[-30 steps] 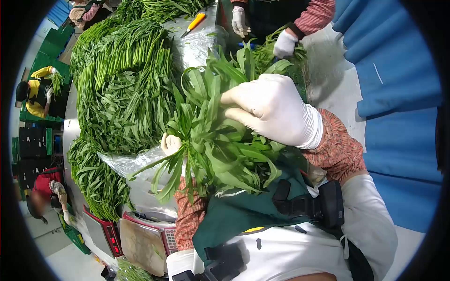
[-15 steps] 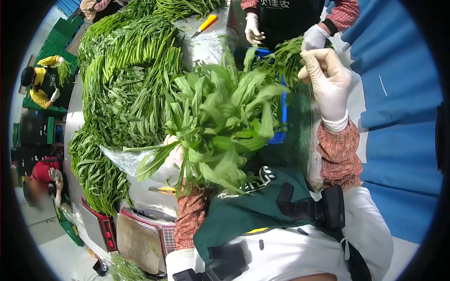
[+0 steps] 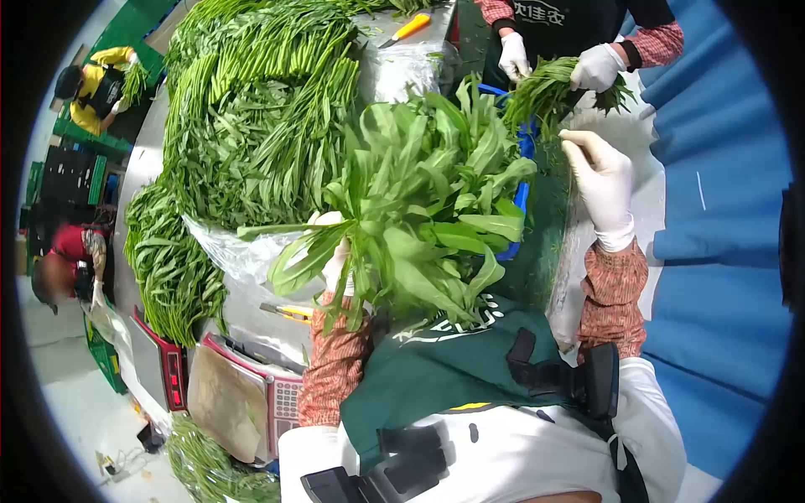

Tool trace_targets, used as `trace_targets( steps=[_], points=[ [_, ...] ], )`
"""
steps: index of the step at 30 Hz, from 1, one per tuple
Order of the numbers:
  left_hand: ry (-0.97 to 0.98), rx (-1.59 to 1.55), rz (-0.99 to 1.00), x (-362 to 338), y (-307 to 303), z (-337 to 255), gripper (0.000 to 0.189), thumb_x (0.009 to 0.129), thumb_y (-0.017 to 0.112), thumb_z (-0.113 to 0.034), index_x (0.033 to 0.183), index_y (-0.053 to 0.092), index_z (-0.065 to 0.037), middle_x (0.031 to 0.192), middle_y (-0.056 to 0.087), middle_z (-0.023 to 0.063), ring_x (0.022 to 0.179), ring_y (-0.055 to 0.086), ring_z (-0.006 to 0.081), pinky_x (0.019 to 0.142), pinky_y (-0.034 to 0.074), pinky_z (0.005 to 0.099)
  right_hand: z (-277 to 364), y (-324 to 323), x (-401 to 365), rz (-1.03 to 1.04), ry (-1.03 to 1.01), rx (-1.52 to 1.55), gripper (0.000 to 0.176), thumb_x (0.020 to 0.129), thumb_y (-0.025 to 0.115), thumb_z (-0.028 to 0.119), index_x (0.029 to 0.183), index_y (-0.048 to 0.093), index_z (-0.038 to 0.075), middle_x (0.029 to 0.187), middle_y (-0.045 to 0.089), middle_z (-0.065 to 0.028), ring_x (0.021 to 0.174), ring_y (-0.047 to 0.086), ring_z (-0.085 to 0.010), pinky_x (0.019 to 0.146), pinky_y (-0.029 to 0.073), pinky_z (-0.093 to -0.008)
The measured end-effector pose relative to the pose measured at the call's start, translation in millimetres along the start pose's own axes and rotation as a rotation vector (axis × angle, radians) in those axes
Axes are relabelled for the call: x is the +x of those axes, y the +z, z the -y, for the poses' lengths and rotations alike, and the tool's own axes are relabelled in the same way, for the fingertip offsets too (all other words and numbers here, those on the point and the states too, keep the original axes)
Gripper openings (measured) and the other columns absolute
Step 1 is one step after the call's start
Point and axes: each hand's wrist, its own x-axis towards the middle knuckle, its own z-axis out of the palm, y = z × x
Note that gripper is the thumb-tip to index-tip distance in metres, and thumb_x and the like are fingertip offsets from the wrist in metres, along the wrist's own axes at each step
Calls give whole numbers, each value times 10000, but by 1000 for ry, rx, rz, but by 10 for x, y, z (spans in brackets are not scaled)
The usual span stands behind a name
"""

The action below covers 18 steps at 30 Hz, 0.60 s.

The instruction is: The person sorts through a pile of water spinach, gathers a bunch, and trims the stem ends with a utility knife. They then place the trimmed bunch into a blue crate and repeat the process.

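My gloved left hand (image 3: 337, 261) is closed around a bunch of long-leaved greens (image 3: 411, 201), raised over the work area in front of my apron; the leaves partly cover the fingers. Off to the right, my gloved right hand (image 3: 605, 180) is held up, thumb and forefinger pinched together. Whatever lies between those fingertips, if anything, is too small to make out. A blue crate (image 3: 523, 205) stands behind the bunch, mostly hidden by leaves. Just beyond my right hand, a co-worker's gloved hand (image 3: 598, 69) grips another bunch of greens (image 3: 545, 90).
Long-stemmed greens (image 3: 260, 126) are heaped on the metal table (image 3: 260, 306). A yellow-handled knife (image 3: 411, 27) lies at the back, a yellow cutter (image 3: 289, 313) near my left sleeve. Two scales stand front left, one with a keypad (image 3: 288, 402). Blue sheeting (image 3: 713, 218) hangs at right.
My right hand has lowered slightly, its fingers now pointing more to the left. The bunch in my left hand has turned a little. The co-worker has lifted their greens, and the view has shifted.
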Motion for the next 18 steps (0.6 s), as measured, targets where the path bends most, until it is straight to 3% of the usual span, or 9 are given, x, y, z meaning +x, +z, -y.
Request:
trace_targets(
  steps=[3,4,5,7,10,11,14,16,18],
  points=[
    [3,17,-5,-21,19,85,223,889,646,-135,1098,617,-60,986,664,84,853,658,226,778,546,381,126,-64,18,-19,-13,73,239,863,758,159,706,661,7,565,582,-40,533,504,-71,513,390,-262],
    [6,30,-4,-25,38,154,223,891,646,-136,1099,618,-60,986,664,84,852,658,226,775,547,381,157,-48,29,-4,57,189,100,869,747,114,840,721,22,593,556,27,554,451,-29,511,354,-221],
    [6,46,1,-28,62,219,223,893,647,-137,1100,618,-60,987,665,83,851,659,225,773,548,380,238,-29,27,-5,43,287,94,874,736,86,952,729,34,617,527,56,569,426,-17,514,333,-206],
    [14,104,-33,12,94,227,223,896,648,-138,1103,620,-61,987,665,83,848,660,225,768,551,378,429,-67,46,93,-47,407,345,890,702,24,1230,688,80,690,456,103,607,364,3,529,280,-175],
    [31,127,-106,201,-35,-70,239,879,673,-154,1102,632,-78,1005,670,75,876,654,223,794,547,373,687,3,75,239,-328,358,372,818,744,58,1186,712,103,674,580,-7,542,447,-88,538,362,-237],
    [28,113,-95,208,-45,-79,247,876,677,-160,1106,636,-81,1011,672,75,885,654,221,798,545,372,788,-33,120,286,-461,96,333,777,756,98,1108,733,128,721,609,-54,580,534,-176,572,410,-298],
    [19,40,-46,186,-42,-90,270,867,690,-179,1119,648,-89,1029,677,75,913,651,213,813,541,367,715,104,157,202,-593,11,153,774,748,86,920,706,103,775,625,-46,664,600,-222,608,439,-315],
    [4,-34,-8,168,-63,-90,286,862,699,-192,1127,655,-95,1041,681,74,932,649,209,822,539,365,667,49,147,-2,-374,220,81,843,705,3,917,677,23,785,627,-66,700,595,-139,666,466,-258],
    [-43,-201,63,151,-91,-129,301,856,707,-204,1135,663,-100,1054,684,74,951,647,204,832,536,362,483,-25,186,-126,-127,399,46,934,651,35,955,664,-3,787,609,19,722,544,-63,661,439,-213]
  ],
)
